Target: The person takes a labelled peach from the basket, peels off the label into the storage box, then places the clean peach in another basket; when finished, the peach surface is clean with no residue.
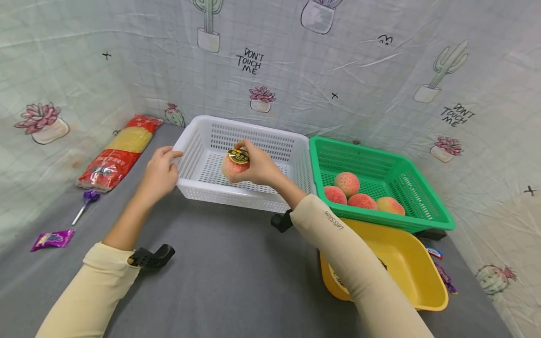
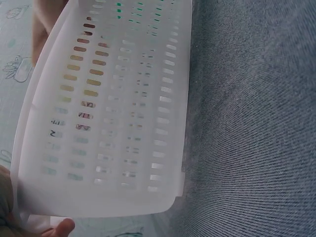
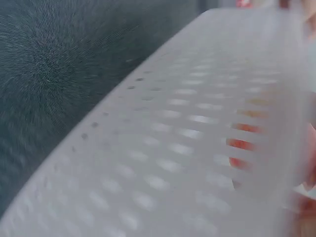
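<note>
A peach (image 1: 231, 170) with a black and gold label band is held by my right hand (image 1: 258, 165), fingers over its top and thumb on the near side, inside the white plastic basket (image 1: 236, 199). At the basket's left end my left hand (image 1: 158, 174) grips the rim; in the left wrist view a fingertip (image 2: 63, 228) shows at the lower corner of the basket wall (image 2: 113, 202). The right wrist view is blurred, and red patches of the peach (image 3: 241, 144) show through the slotted wall.
A green basket (image 1: 380, 221) with several peaches (image 1: 362, 202) adjoins the white one on the right. In front of it stands a yellow basin (image 1: 405, 253), partly behind my right sleeve. On the left lie a red-and-yellow packet (image 1: 120, 150), a lollipop (image 1: 86, 202) and a purple wrapped candy (image 1: 52, 239).
</note>
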### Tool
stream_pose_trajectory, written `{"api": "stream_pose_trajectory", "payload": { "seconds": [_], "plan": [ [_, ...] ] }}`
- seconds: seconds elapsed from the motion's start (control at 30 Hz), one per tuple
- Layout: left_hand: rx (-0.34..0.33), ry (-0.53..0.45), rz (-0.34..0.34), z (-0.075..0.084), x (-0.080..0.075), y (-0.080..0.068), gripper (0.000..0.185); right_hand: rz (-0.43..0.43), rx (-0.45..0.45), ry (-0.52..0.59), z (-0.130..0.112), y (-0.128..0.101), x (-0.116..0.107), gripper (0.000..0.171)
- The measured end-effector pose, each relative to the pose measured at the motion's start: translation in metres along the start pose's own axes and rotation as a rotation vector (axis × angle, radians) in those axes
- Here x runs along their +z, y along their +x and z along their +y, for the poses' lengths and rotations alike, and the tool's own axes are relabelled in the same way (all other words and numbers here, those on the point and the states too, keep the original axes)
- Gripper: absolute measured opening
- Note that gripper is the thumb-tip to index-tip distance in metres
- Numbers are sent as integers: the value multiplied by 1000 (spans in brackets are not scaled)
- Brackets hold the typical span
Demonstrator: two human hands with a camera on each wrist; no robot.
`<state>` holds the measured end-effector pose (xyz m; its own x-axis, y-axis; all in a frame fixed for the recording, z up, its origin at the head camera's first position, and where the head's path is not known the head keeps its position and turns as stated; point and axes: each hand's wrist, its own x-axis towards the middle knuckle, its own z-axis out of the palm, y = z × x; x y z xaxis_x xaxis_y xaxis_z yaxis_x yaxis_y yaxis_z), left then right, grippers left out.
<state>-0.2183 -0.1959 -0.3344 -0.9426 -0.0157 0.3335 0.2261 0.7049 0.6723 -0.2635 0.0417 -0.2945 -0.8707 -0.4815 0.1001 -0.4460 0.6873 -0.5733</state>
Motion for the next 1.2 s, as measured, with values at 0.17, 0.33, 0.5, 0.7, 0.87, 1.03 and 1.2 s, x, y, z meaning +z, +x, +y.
{"api": "stream_pose_trajectory", "payload": {
  "seconds": [0.17, 0.33, 0.5, 0.7, 0.87, 1.03, 1.2],
  "plan": [
    [12, -8, 4, 0, 0, 0, 34, 79, -82, 27, -15, -48, -30, 78],
    [30, -11, 28, -1, 0, 1, 34, 45, -169, 47, -16, -103, -45, 80],
    [-3, -5, -1, -2, -1, 2, 35, -32, -196, -4, -7, -155, -38, 80],
    [-6, 3, -27, -2, 2, 3, 37, -135, -163, -12, 7, -197, -15, 76],
    [-13, 2, -31, -3, 1, 3, 38, -183, -142, 2, 17, -210, 5, 73],
    [9, 4, -1, -1, 2, 0, 43, -193, -128, 0, 25, -215, 18, 73],
    [171, 0, 139, 24, 6, -8, 40, -162, -141, -9, 30, -219, 24, 75]
  ]
}}
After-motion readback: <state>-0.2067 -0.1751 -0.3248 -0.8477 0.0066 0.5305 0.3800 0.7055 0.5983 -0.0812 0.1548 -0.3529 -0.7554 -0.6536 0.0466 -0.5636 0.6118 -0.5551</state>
